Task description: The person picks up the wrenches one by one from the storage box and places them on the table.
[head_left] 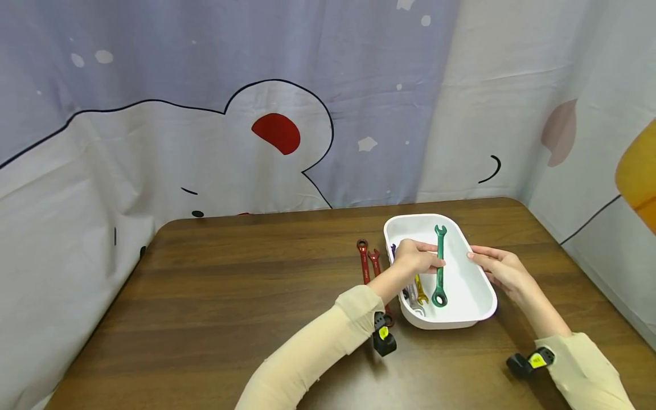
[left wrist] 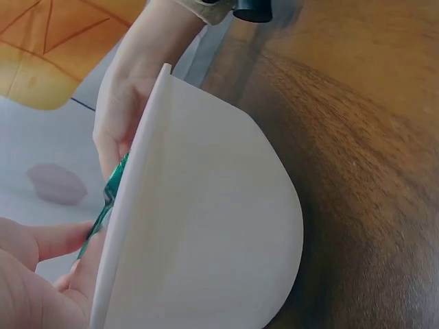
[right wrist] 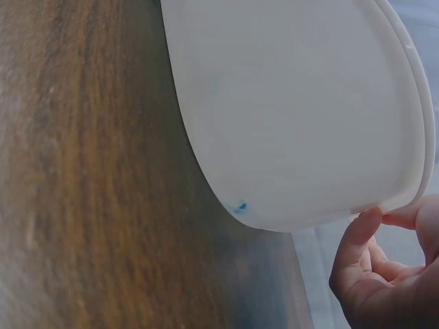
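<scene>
A white tray (head_left: 482, 310) sits on the brown table (head_left: 215, 307), and everything lies relative to it. At the tray's near left corner, a yellow wrench (head_left: 421, 290) and a silver wrench (head_left: 413, 299) lie inside. Against the tray's right rim rests the right hand (head_left: 504, 269), fingertips touching the rim, holding nothing. The left hand (head_left: 417, 257) reaches over the tray's left rim and pinches the shaft of a green wrench (head_left: 439, 267), which lies lengthwise in the tray's middle, ring end nearest. Just left of the tray, two red wrenches (head_left: 365, 263) lie on the table. Beyond the tray hangs a cartoon-printed curtain (head_left: 256, 114).
</scene>
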Motion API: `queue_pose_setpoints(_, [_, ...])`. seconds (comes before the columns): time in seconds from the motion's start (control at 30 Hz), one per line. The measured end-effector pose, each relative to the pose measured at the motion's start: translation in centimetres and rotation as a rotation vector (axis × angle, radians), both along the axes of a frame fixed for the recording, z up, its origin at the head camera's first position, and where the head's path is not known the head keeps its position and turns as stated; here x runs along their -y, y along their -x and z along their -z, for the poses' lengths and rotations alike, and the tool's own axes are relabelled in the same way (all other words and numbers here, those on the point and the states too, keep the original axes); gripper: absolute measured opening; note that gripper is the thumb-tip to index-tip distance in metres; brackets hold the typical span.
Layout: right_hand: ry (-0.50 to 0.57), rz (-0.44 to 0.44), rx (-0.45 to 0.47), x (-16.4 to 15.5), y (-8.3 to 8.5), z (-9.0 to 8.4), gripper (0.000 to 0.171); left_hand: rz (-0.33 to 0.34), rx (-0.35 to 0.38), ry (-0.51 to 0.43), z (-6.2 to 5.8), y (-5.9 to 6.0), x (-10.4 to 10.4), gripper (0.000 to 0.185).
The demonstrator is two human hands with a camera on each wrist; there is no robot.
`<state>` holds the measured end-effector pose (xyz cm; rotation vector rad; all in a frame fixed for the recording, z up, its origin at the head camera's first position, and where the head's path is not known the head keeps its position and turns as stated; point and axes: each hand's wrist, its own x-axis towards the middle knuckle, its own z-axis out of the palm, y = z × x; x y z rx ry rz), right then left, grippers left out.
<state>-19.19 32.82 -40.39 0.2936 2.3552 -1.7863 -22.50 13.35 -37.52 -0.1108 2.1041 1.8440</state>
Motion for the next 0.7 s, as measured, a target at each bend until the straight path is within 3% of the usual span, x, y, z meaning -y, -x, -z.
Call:
queue_pose_setpoints(0.23, [0.0, 0.009, 0.0, 0.0, 0.1, 0.0, 0.067, -0.009, -0.058, -0.02, -0.3, 0.0, 0.6, 0.019])
queue_pose_setpoints(0.7, [-0.014, -0.008, -0.028, 0.1, 0.0, 0.0, 0.071, 0.008, -0.038, -0.066, -0.3, 0.7, 2.6, 0.023])
